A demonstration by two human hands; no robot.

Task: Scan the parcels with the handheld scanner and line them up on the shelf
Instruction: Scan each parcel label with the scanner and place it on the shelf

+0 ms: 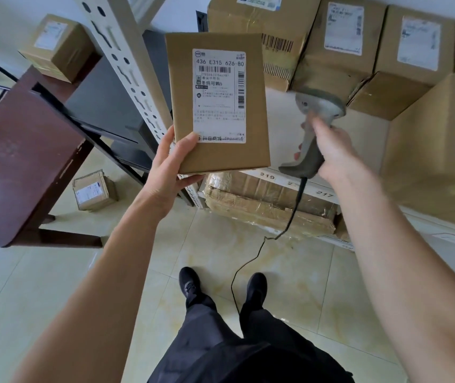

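Observation:
My left hand [169, 164] holds a flat brown cardboard parcel [254, 128] upright by its lower left corner, with its white shipping label and barcodes facing me. To its right, my right hand [331, 153] grips the handle of a grey handheld scanner [319, 106], whose head sits level with the parcel's middle, blurred by motion. The scanner's black cable [292, 214] hangs down to the floor. Behind both is the white shelf [281, 106], where several labelled cardboard boxes [339, 42] stand in a row.
A dark red wooden table [24, 161] stands at the left with a box [57, 45] beyond it. A small parcel [95, 193] lies on the tiled floor. A taped carton [265, 203] fills the lower shelf. The perforated shelf post [126, 59] rises beside the parcel.

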